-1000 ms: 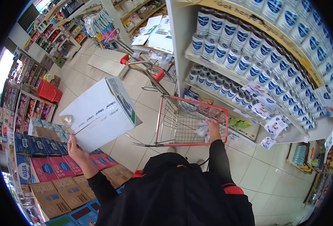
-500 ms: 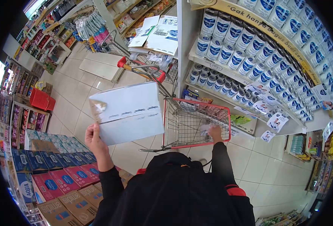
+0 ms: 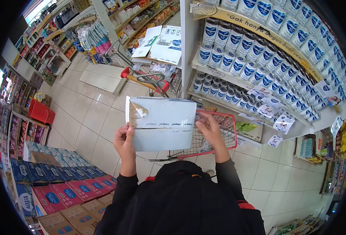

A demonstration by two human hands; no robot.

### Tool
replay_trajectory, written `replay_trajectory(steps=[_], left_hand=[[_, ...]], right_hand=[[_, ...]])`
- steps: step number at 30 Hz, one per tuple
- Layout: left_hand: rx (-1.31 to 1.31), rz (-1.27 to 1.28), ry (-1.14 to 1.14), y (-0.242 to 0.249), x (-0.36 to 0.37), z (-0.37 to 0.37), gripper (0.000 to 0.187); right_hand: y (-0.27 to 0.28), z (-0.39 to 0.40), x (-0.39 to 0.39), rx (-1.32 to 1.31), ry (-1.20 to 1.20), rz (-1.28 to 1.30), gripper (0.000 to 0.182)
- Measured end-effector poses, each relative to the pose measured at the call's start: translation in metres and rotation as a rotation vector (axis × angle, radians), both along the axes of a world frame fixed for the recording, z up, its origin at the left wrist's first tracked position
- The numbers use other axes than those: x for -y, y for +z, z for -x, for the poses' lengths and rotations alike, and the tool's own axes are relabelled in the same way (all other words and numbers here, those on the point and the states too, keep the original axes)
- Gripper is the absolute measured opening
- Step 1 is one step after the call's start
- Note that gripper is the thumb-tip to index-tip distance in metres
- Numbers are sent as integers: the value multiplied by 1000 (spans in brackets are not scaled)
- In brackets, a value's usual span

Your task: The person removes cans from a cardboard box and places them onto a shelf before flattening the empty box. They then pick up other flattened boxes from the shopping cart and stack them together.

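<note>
A white cardboard carton (image 3: 161,135), torn at its upper left corner and with a dark seam across the middle, is held up in front of me. My left hand (image 3: 125,140) is closed on its left edge, thumb on the face towards me. At the right edge is my right hand (image 3: 209,127), fingers apart and a little bent, tips right beside the cardboard. Behind the carton and the right hand stands a red-rimmed wire shopping cart (image 3: 235,131), partly hidden by them.
Shelves of white and blue cans (image 3: 241,64) rise at the right. Another cart holds flattened cartons (image 3: 166,45) at the back. Stacked boxed drinks (image 3: 73,192) stand at lower left, red baskets (image 3: 42,111) farther off. A low white platform (image 3: 102,78) lies on the tiled floor.
The carton and my left hand have moved right, in front of the cart. My right hand has come up out of the cart to the carton's right edge.
</note>
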State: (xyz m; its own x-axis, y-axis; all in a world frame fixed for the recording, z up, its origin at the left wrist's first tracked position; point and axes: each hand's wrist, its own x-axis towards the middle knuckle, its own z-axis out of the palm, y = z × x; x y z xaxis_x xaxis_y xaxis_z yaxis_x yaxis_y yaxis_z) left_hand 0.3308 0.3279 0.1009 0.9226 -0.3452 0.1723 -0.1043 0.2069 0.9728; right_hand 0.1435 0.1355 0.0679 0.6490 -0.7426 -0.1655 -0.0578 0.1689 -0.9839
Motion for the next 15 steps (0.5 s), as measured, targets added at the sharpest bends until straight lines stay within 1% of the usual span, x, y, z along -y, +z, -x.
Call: replay_trajectory(steps=[2,3,5,6,7,9,10,12,13,15], left_hand=[[-19,12,-9,-2,1,4,10],[-38,21,-16,-4,2,6,10],[-25,32,-25,-9,7,12,10],[-13,38,-32,-12,9,16,10],[-13,41,-40,-13,10,17,10],[-11,34,-117,-14,12,19,6],[-10,36,-124,-11,13,20,6],[-239,119,-283,-3,16,21,14],[-238,120,-290,1,16,21,14],[-289,-48,-419,8,18,22,26]], right_hand=[[3,-1,-10,-20,10,162,56],[3,-1,-15,-19,8,167,56],[-3,0,-26,-146,77,399,67],[-7,-2,-30,-170,46,516,75],[-9,-1,-34,-172,38,518,75],[-8,2,-38,-109,22,440,85],[-8,4,-39,-110,15,442,85],[-13,8,-40,-104,-81,389,95],[-16,10,-40,-104,-88,391,95],[-19,14,-39,-125,-233,553,101]])
